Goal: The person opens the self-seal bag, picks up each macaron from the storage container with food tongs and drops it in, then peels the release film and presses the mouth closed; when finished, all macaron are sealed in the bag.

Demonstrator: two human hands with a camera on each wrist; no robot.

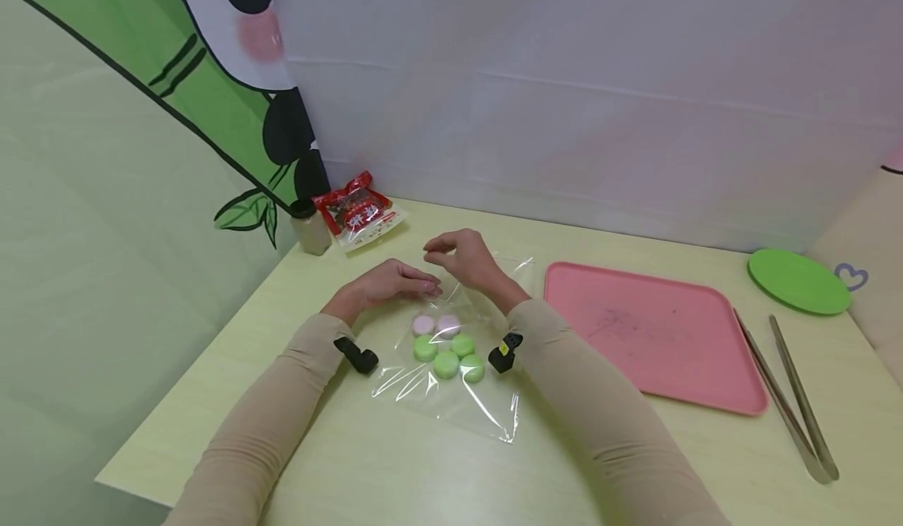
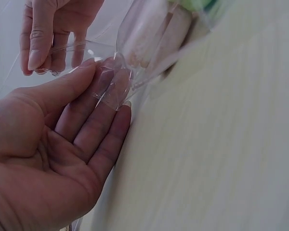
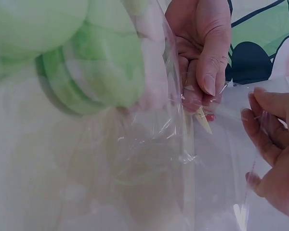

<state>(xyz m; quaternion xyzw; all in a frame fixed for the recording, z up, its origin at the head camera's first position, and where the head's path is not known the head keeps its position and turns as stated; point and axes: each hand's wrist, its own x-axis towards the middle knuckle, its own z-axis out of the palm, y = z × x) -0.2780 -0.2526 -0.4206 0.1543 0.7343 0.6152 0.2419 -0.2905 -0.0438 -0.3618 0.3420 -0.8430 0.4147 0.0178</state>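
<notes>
A clear plastic bag (image 1: 423, 404) lies on the table with several green macarons (image 1: 446, 364) and two pale pink macarons (image 1: 423, 324) inside. At the bag's far end, my left hand (image 1: 395, 281) pinches gathered film between thumb and fingertips, as the left wrist view shows the film (image 2: 113, 79) bunched there. My right hand (image 1: 466, 258) is raised just beyond it, and its thumb and fingers pinch the bag's far edge. In the right wrist view the right hand (image 3: 277, 139) and left hand (image 3: 202, 48) face each other with film stretched between them.
To the right lies a pink tray (image 1: 649, 338), with metal tongs (image 1: 797, 400) beside it. A green plate (image 1: 799, 281) sits at the far right. Back left stand a dark-lidded jar (image 1: 310, 232) and a red snack packet (image 1: 360, 212). A printed cloth (image 1: 564, 118) hangs behind the table.
</notes>
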